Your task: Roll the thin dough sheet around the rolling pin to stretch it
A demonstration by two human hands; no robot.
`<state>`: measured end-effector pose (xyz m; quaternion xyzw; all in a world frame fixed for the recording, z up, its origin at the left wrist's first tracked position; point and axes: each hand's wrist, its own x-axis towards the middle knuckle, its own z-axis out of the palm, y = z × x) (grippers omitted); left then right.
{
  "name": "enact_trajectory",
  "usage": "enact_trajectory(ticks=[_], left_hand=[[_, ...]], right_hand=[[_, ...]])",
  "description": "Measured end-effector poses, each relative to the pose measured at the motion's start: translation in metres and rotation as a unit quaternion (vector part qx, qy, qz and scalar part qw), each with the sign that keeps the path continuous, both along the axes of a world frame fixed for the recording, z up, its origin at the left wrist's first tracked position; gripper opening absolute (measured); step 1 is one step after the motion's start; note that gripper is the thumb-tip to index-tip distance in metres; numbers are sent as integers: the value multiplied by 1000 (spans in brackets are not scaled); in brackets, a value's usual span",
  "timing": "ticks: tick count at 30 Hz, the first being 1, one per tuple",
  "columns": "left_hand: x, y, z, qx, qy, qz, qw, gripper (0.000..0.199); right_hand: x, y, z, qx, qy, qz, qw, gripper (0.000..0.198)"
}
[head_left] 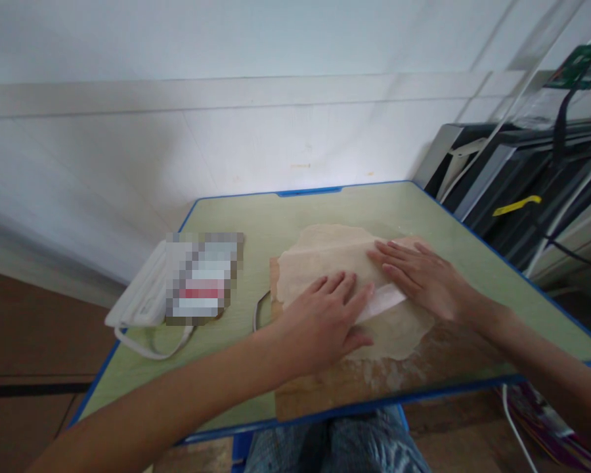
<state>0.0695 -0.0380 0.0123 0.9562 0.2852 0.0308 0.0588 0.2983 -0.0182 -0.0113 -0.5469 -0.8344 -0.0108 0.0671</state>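
Observation:
A wide, thin sheet of dough (325, 249) with an uneven edge lies on a wooden board (315, 394) dusted with flour near its front. My left hand (325, 322) rests palm down over the dough, fingers stretched forward and thumb apart. To its right, my right hand (426, 279) lies flat with its fingers extended toward the left. Between the two hands shows a pale, straight piece (383, 302), perhaps a rolling pin; its ends are hidden under the hands. A faint crease crosses the far part of the dough.
Left on the green table (246, 213) are a phone with a blurred screen (204, 279) and a white case with a strap (145, 289). A curved metal handle (257, 312) sticks out beside the board. A white wall rises behind; dark flat panels (522, 171) stand at right.

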Motion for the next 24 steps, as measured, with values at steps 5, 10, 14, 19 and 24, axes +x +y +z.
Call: enact_trajectory(ticks=[5, 10, 14, 19, 24], left_hand=[[-3, 5, -1, -6, -1, 13, 1000, 65], [-7, 9, -3, -21, -15, 7, 1000, 64], [-4, 5, -2, -25, -1, 13, 1000, 67], [4, -14, -5, 20, 5, -4, 1000, 68], [5, -21, -9, 67, -6, -25, 997, 66]], right_hand=[[-15, 41, 6, -66, -39, 5, 997, 50], [-23, 63, 6, -73, -38, 6, 997, 52], [-20, 49, 5, -67, -37, 5, 997, 51], [0, -6, -1, 3, 8, 2, 1000, 51], [8, -33, -5, 37, 30, 10, 999, 51]])
